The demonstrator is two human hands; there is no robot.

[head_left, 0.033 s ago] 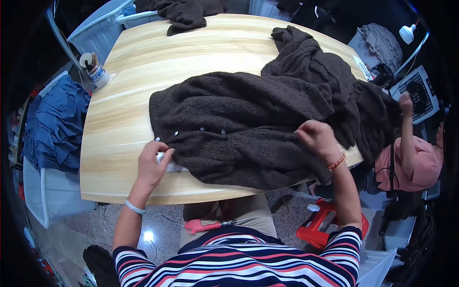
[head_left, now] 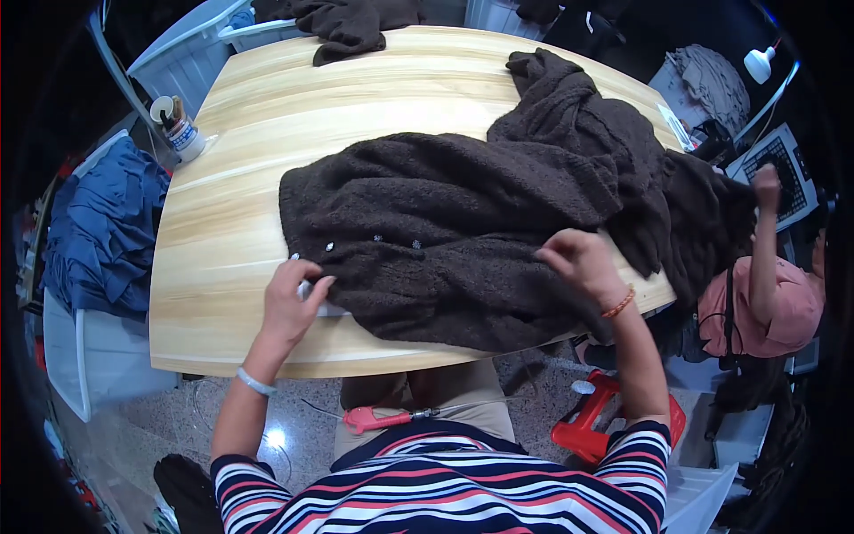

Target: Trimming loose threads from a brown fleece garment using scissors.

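Observation:
A dark brown knit cardigan point(head_left: 427, 178) lies across the wooden table, with several small shiny buttons point(head_left: 377, 238) in a row near its left part. At the cardigan's near left edge, my left hand point(head_left: 294, 298) pinches the knit beside a small white piece point(head_left: 305, 289), partly hidden by the fingers. My right hand point(head_left: 580, 262) is over the near right part of the cardigan, its thumb and fingertips pressed together. Whatever those fingertips hold, if anything, is too small to make out.
More brown knitwear point(head_left: 627, 133) is bunched at the right, and another piece point(head_left: 351, 27) lies on the table's far edge. A cup of tools point(head_left: 185, 138) stands far left. Blue cloth point(head_left: 102, 231) fills a bin. A pink-red gun-shaped tool point(head_left: 378, 418) rests near my lap. A co-worker point(head_left: 769, 303) is at right.
My right hand has shifted a little to the left over the cardigan. My left hand has moved slightly right at the edge. The co-worker's raised hand has moved slightly.

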